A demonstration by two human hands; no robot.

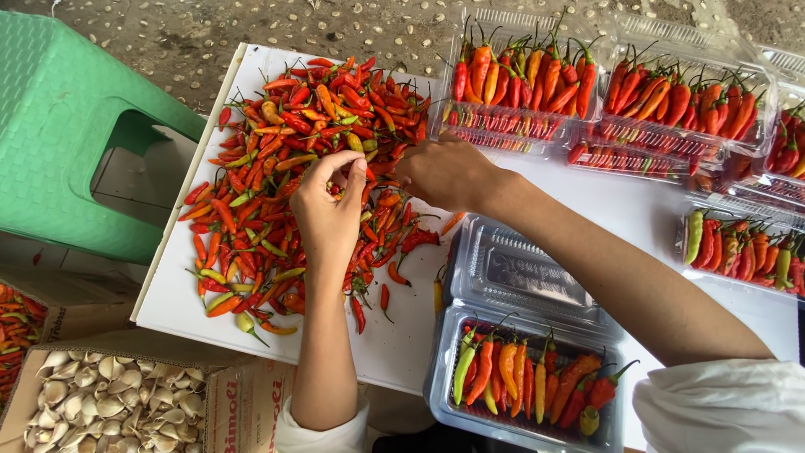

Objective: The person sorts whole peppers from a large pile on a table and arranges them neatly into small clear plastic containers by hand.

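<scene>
A big heap of loose chillies [285, 143], mostly red with some orange and green, lies on a white board [394, 335]. My left hand [329, 210] rests on the heap with thumb and fingers pinched around one or two chillies. My right hand [444, 172] reaches into the heap's right side, fingers curled down among the chillies; what it grips is hidden. In front of me sits an open clear plastic tray [440, 394] partly filled with a row of chillies, its lid [524, 273] folded back.
Several filled clear trays [511, 126] of chillies line the far right of the table. A green plastic stool [67, 126] stands at left. A cardboard box of garlic cloves [109, 403] sits at bottom left, beside another box of chillies [17, 327].
</scene>
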